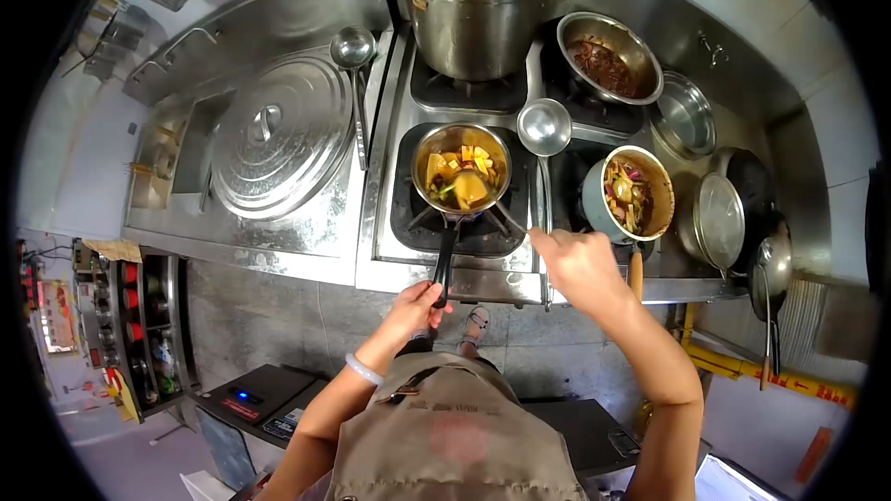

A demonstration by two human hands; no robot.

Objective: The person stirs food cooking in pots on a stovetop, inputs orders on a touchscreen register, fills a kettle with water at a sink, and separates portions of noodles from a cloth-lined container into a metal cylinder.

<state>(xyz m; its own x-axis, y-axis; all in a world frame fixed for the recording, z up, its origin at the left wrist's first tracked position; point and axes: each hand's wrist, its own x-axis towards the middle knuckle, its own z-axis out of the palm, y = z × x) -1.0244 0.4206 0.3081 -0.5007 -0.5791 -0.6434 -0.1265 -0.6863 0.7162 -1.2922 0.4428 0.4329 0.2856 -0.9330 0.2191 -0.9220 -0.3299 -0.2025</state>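
Observation:
A small metal saucepan point(419, 187) sits on the front burner, with yellow chunks and dark pieces in brown liquid inside. My left hand point(415, 308) is closed round the end of its black handle. To the right of the pan, my right hand point(577, 264) grips the thin metal handle of a spoon point(512, 220). The spoon's head reaches into the saucepan and is partly hidden by the food and blur. Close to my right hand stands a pale enamel pot point(599, 197) of chopped vegetables, its wooden handle pointing toward me.
A large lidded stockpot point(478, 23) stands on the back burner. Behind the enamel pot is a metal bowl point(645, 42) of dark red food. One ladle point(545, 127) lies between the burners, another ladle point(354, 48) beside a big round lid point(278, 134). Stacked pans point(719, 213) crowd the right side.

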